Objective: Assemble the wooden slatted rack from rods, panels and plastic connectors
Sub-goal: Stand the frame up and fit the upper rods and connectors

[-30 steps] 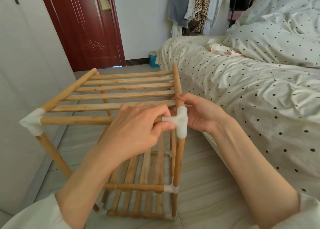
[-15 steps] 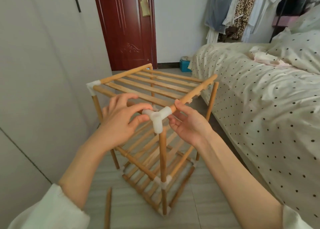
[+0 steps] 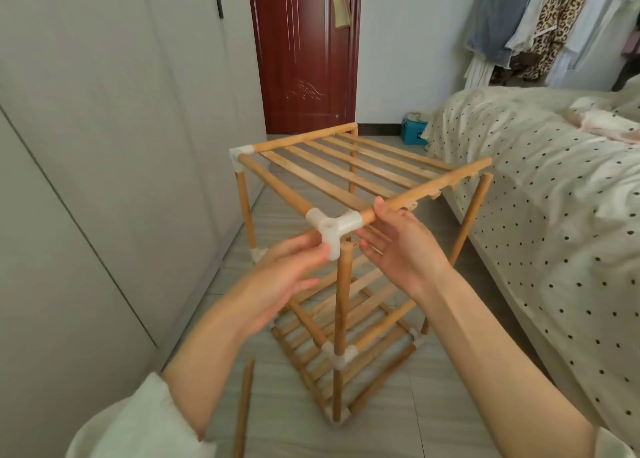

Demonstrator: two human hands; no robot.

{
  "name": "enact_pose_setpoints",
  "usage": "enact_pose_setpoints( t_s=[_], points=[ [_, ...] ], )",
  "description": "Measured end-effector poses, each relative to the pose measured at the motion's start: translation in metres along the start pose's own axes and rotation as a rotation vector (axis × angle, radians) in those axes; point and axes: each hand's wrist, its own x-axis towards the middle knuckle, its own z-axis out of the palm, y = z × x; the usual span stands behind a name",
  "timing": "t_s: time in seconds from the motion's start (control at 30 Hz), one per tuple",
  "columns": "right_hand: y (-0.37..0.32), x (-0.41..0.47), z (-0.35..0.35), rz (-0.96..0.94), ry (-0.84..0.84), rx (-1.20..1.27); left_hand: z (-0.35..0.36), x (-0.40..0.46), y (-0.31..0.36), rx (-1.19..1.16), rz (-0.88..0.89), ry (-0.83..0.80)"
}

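Observation:
The wooden slatted rack [image 3: 346,166] stands on the floor in front of me. A white three-way connector [image 3: 332,230] joins two top rails at the near corner. Its lower socket sits just beside the top of the near upright rod [image 3: 342,294]. My left hand [image 3: 287,270] is below and left of the connector, and its fingertips touch the lower socket. My right hand [image 3: 401,249] holds the right top rail [image 3: 426,189] in the crook of its thumb, with its fingers stretched out underneath. The rail's far end and the far right upright [image 3: 472,215] carry no connector.
A loose wooden rod [image 3: 244,405] lies on the tiled floor at my lower left. Grey wardrobe doors [image 3: 104,180] run along the left and a bed with a dotted cover [image 3: 554,215] along the right. Beyond the rack are a red door [image 3: 304,59] and a blue box [image 3: 414,131].
The rack's near corner now faces me after my view swung left. My left hand dropped from the connector's side arm to its lower socket. My right hand stayed on the rail.

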Motion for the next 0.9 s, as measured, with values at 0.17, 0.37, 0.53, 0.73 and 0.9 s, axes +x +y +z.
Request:
enact_pose_setpoints(
  t_s=[0.17, 0.37, 0.53, 0.73, 0.9],
  points=[
    [-0.008, -0.001, -0.003, -0.029, 0.022, -0.13, 0.004, 0.006, -0.009, -0.031, 0.084, -0.166],
    [-0.028, 0.006, -0.001, -0.02, 0.016, -0.013, 0.007, 0.018, -0.011, -0.192, 0.059, -0.195],
    [-0.03, 0.011, -0.011, 0.016, 0.084, -0.088, 0.011, 0.029, -0.012, -0.226, 0.038, -0.242],
    [-0.034, 0.013, -0.013, 0.039, 0.063, -0.055, 0.011, 0.037, -0.016, -0.311, 0.055, -0.231],
    [-0.033, 0.013, -0.013, 0.054, 0.062, -0.059, 0.012, 0.039, -0.02, -0.355, 0.065, -0.213]
  ],
)
